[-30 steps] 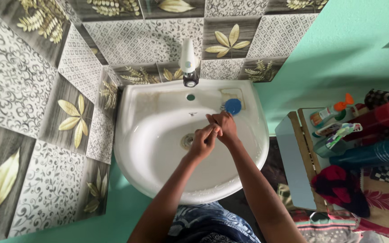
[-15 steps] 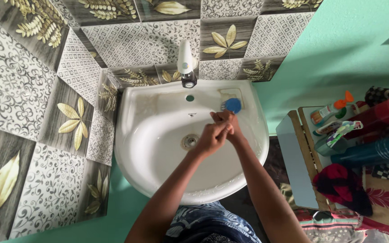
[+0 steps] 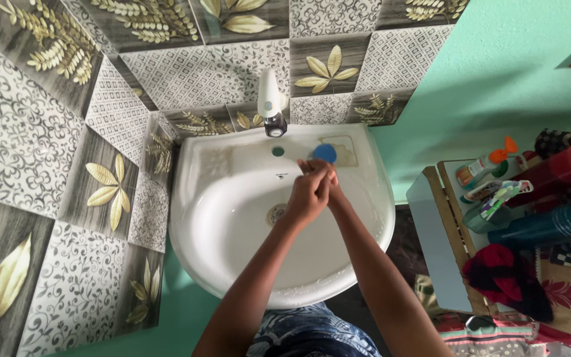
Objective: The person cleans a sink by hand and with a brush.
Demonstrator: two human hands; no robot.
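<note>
Left hand: left hand (image 3: 307,193) lies over the right, fingers curled around it; holds no object.
Right hand: right hand (image 3: 332,192) mostly hidden under the left; only its edge and wrist show. Pressed into the left hand; how far its fingers are folded, cannot tell.
Position: both hands clasped together above the white basin (image 3: 219,218), between the drain (image 3: 275,213) and the back ledge.
Nearest object: blue round piece (image 3: 325,153) sits on the ledge's soap recess, just beyond the fingertips, apparently not touched.
Tap: white tap (image 3: 269,99) stands behind the basin; no water stream visible.
Risk: fingertips could knock the blue piece into the bowl, being so near it. Wet hands could drip over the front rim onto the blue patterned clothing (image 3: 312,330).
Surroundings: wooden shelf (image 3: 454,225) at right carries a spray bottle (image 3: 487,163) and a red cloth (image 3: 500,274), well apart from the basin.
Obstructions: none between hands and tap.
</note>
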